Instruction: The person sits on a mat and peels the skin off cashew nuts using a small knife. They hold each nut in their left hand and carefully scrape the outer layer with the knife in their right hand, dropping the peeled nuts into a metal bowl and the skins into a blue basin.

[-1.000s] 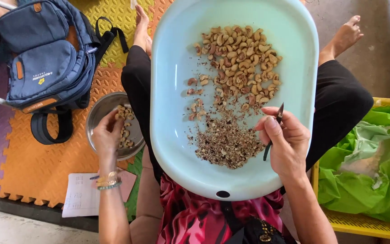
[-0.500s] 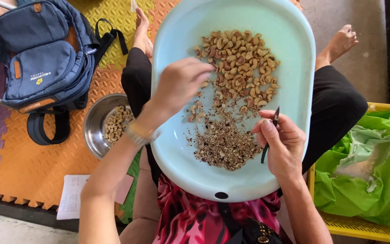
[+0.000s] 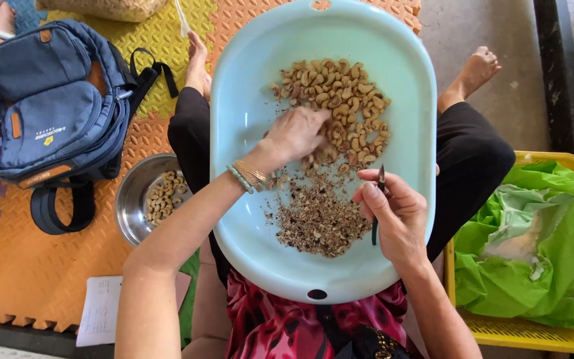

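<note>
Left hand rests on pale, curved cashews.

Glossy smooth plastic basin, shiny metal bowl, matt cloth backpack — foam-looking textured mat, perhaps.

Bag of pale grain-like stuff at 11 o'clock, top edge, cut off. White printed paper sheet at 8 o'clock on the orange mat. Small label patch, w/ yellow mark, on the blue backpack, 9–10 o'clock. No screens.
</note>
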